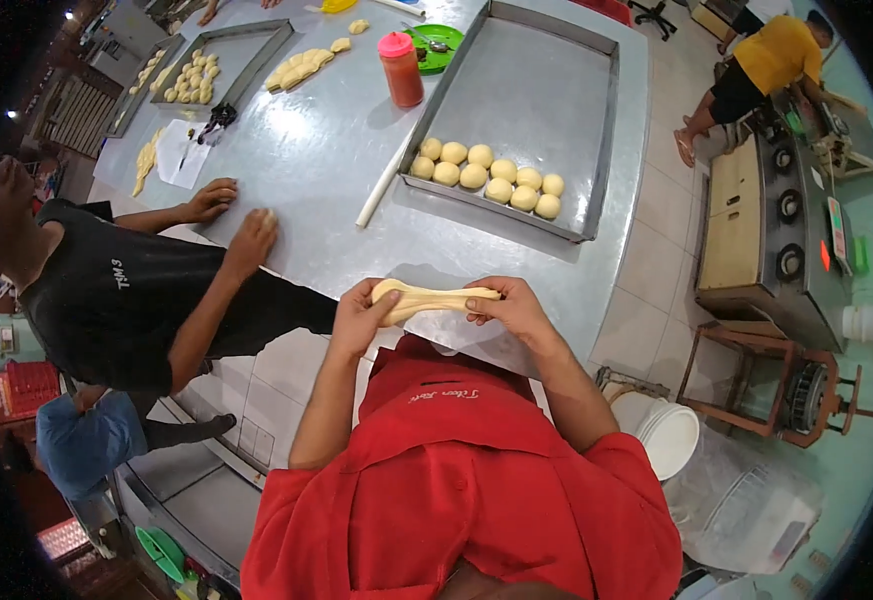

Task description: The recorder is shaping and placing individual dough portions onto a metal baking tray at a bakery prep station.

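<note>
Between my two hands a piece of pale yellow dough (428, 300) is stretched sideways, just over the near edge of the metal table (356, 250). My left hand (361, 312) grips its left end, thumb on top. The right end is pinched by my right hand (506, 310), with the thumb pressed over it. Beyond my hands lies a large metal tray (526, 100), where several round dough balls (473, 176) sit in rows along the near side. A white rod (384, 187) rests against the tray's left side.
A red bottle with a pink lid (401, 70) stands left of the tray, near a green plate (434, 46) with a spoon. Cut dough (301, 68) and another dough tray (226, 60) lie farther left. A co-worker in black (126, 290) stands at the table's left, hands over it.
</note>
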The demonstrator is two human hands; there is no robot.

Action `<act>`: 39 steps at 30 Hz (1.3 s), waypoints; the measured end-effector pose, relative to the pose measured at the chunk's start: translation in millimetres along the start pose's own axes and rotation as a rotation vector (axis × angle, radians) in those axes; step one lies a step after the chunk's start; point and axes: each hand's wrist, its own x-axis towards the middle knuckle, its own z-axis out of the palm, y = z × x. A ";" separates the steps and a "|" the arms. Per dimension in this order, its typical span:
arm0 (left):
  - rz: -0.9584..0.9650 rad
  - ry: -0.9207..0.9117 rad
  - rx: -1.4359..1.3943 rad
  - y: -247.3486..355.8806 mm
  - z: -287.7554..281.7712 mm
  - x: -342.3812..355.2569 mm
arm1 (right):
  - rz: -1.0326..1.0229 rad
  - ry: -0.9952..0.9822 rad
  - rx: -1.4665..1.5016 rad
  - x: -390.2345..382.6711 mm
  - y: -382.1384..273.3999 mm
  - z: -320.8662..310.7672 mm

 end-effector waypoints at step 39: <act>0.083 -0.016 -0.035 -5.2 -31.9 -26.0 | -0.841 0.349 -1.242 60.7 28.7 31.6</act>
